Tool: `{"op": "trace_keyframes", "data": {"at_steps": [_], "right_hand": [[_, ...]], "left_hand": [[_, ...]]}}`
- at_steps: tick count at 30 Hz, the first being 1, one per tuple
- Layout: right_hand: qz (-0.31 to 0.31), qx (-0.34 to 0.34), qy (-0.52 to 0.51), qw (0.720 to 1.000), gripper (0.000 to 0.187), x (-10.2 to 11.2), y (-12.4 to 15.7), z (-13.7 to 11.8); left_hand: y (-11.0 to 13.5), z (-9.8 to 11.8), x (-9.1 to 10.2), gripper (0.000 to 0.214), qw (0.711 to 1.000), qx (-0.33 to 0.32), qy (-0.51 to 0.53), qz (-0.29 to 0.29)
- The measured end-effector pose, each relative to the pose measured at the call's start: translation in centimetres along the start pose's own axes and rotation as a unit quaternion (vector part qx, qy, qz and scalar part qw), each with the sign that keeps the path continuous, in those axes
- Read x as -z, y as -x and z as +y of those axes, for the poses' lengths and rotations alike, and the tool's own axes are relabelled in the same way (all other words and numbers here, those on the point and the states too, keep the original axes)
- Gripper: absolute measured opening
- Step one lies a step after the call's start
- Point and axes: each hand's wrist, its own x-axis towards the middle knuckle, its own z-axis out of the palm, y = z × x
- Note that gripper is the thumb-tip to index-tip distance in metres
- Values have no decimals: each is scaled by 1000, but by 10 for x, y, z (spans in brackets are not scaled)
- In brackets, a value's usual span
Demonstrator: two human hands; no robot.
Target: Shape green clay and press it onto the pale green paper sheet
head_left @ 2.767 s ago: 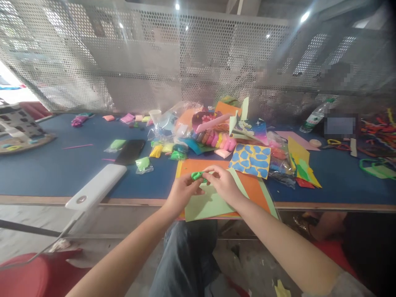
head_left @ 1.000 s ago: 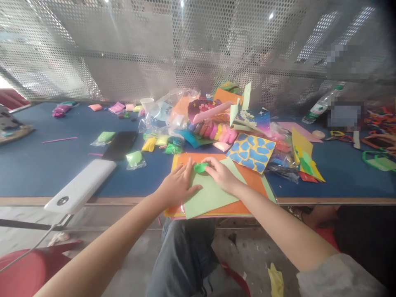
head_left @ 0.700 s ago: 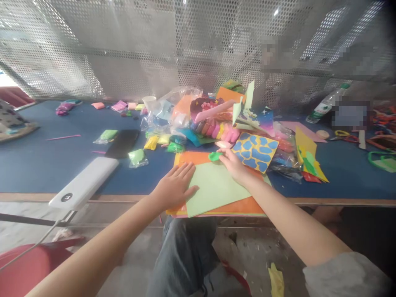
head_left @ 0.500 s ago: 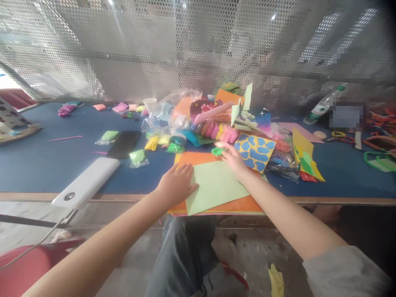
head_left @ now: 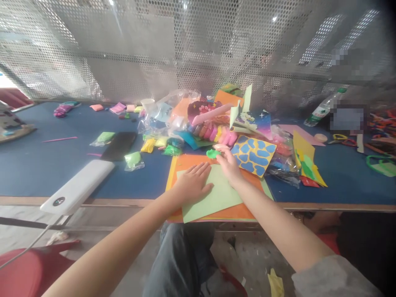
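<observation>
My left hand (head_left: 193, 183) lies flat with fingers stretched out on a pale green sheet of paper (head_left: 216, 202). That sheet rests at a slant on orange paper (head_left: 188, 160) at the table's front edge. Just beyond the sheet's far edge, my right hand (head_left: 230, 165) pinches a small lump of bright green modelling clay (head_left: 213, 154) between thumb and fingers. Beside the right hand lies a yellow card with blue patches (head_left: 255, 154). A packet of green clay (head_left: 173, 150) sits behind the orange paper.
Clay packets, clear bags and coloured paper pile up at the back middle of the blue table (head_left: 71, 165). A white power bank (head_left: 77, 181) with a cable juts past the front edge at left, near a black flat object (head_left: 119, 145). A bottle (head_left: 324, 107) leans at back right.
My left hand has slid right, from the sheet's left edge onto its middle. My right hand still holds the green clay near the sheet's far edge. The view has shifted slightly.
</observation>
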Motion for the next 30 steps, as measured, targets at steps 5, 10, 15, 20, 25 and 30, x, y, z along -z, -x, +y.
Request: {"op": "trace_keyframes", "data": {"at_steps": [5,10,15,20,25,30], "right_hand": [[-3,-9,-9,1000,26,0,2,1],[-8,-14,-28,999,25,1,3,-2],[-8,-20,-64,998,27,-1,6,-10],[-8,-25,-76,997,28,-1,8,-14],[-13,-32,-68,997,27,1,7,-15],[-17,-43,-64,997,28,1,6,-14]], "left_hand": [[22,-7,6,62,999,22,-34,-5],[45,-16,12,58,995,39,-93,5],[50,-17,19,58,989,43,-143,-9],[23,16,14,60,991,31,-130,-10],[9,31,11,57,994,27,-108,-10],[31,26,15,53,992,22,-117,-31]]}}
